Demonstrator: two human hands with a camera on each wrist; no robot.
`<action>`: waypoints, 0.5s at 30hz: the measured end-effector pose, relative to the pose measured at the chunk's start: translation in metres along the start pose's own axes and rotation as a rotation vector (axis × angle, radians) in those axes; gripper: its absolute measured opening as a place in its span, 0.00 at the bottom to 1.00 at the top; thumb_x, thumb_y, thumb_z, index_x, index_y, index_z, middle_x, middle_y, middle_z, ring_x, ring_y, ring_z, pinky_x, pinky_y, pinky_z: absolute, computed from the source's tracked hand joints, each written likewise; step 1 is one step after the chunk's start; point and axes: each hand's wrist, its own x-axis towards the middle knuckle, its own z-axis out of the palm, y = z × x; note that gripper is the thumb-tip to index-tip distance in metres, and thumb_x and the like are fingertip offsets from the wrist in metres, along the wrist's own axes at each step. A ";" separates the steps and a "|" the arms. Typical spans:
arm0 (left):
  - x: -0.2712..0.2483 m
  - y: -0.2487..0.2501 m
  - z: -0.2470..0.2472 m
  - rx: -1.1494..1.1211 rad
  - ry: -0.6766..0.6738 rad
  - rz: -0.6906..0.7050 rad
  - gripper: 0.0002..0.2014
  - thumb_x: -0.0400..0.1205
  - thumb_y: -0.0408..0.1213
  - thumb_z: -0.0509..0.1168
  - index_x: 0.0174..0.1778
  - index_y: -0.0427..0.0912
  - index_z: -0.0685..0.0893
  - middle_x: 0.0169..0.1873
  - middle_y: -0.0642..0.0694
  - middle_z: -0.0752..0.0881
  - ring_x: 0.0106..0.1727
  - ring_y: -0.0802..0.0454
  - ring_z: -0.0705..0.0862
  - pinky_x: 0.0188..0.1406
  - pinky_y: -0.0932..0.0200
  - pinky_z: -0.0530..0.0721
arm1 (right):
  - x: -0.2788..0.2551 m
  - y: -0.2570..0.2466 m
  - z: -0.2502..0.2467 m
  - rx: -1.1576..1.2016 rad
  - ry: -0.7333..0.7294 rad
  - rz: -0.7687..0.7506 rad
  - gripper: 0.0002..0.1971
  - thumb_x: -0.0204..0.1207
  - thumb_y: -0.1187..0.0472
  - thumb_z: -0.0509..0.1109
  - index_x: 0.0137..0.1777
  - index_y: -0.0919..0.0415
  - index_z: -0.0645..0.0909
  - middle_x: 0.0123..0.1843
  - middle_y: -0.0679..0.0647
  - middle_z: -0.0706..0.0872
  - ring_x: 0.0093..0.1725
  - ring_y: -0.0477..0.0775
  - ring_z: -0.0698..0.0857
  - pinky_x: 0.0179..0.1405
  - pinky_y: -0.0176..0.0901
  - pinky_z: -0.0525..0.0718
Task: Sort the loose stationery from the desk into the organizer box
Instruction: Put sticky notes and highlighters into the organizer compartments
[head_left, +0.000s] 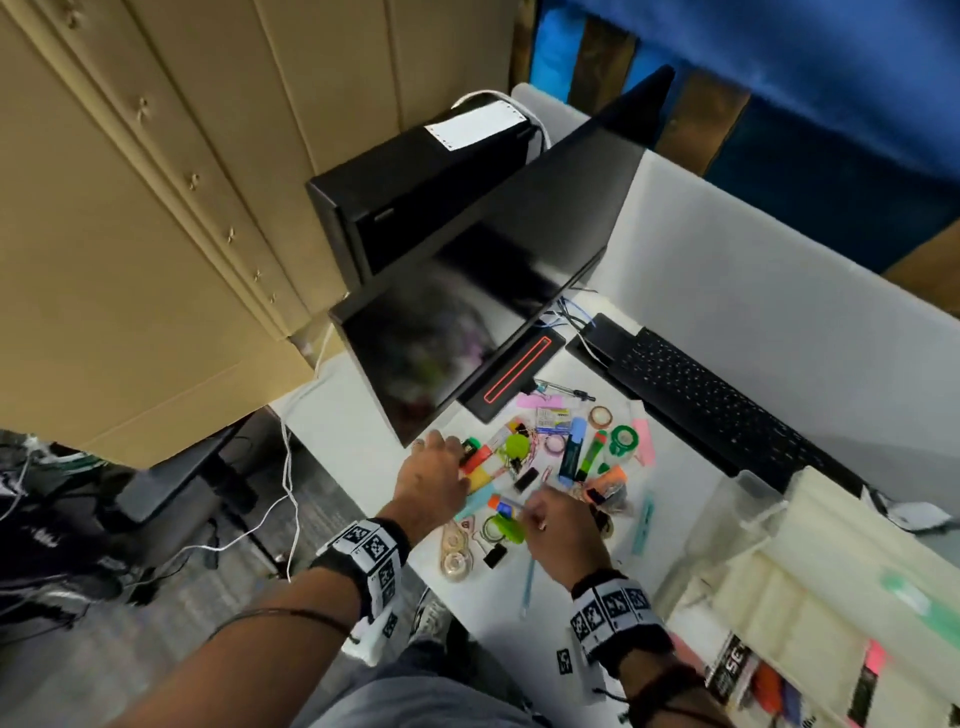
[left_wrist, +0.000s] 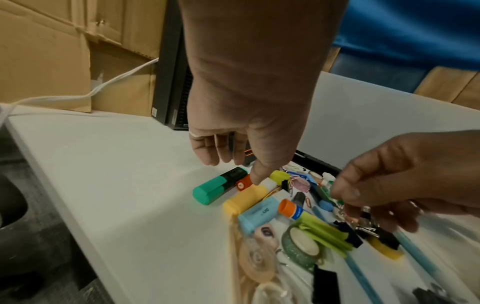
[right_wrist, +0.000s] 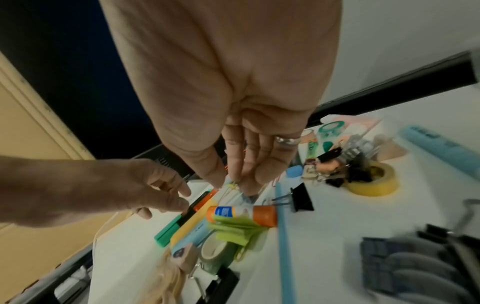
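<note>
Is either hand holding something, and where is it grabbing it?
The right hand seems to pinch something thin and pale by its top end; what it is cannot be told. The left hand holds nothing, only reaching toward the highlighters.

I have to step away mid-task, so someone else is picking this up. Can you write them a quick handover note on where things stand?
Left hand: fingers loosely extended, thumb touching the markers at the pile's left edge; grips nothing.
Right hand: fingertips reaching down into the pile beside the glue stick; whether it pinches anything cannot be told.
Stationery: markers, tape rolls, binder clips and sticky notes lie loose on the white desk.
Organizer box: clear, at the right, beside the keyboard.
Done: nothing visibly sorted. Left: nearly the whole pile.
</note>
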 end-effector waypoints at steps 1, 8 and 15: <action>0.002 -0.003 0.001 -0.009 -0.001 -0.016 0.24 0.82 0.49 0.68 0.71 0.43 0.74 0.66 0.40 0.76 0.66 0.39 0.79 0.65 0.46 0.84 | 0.004 -0.007 0.003 -0.027 -0.006 -0.017 0.05 0.80 0.59 0.70 0.42 0.55 0.81 0.41 0.50 0.87 0.41 0.52 0.86 0.37 0.40 0.85; 0.014 -0.021 0.007 -0.087 -0.060 -0.061 0.22 0.84 0.51 0.67 0.69 0.42 0.75 0.64 0.41 0.80 0.65 0.39 0.84 0.62 0.45 0.84 | 0.032 -0.044 0.026 -0.227 -0.091 -0.059 0.20 0.84 0.59 0.68 0.75 0.52 0.76 0.73 0.54 0.78 0.68 0.58 0.84 0.63 0.56 0.87; 0.020 -0.026 0.004 -0.103 -0.079 -0.051 0.20 0.83 0.50 0.68 0.64 0.42 0.78 0.60 0.44 0.85 0.60 0.43 0.88 0.58 0.51 0.85 | 0.035 -0.047 0.046 -0.346 -0.088 -0.082 0.22 0.80 0.67 0.71 0.72 0.50 0.80 0.71 0.53 0.76 0.67 0.58 0.83 0.60 0.50 0.89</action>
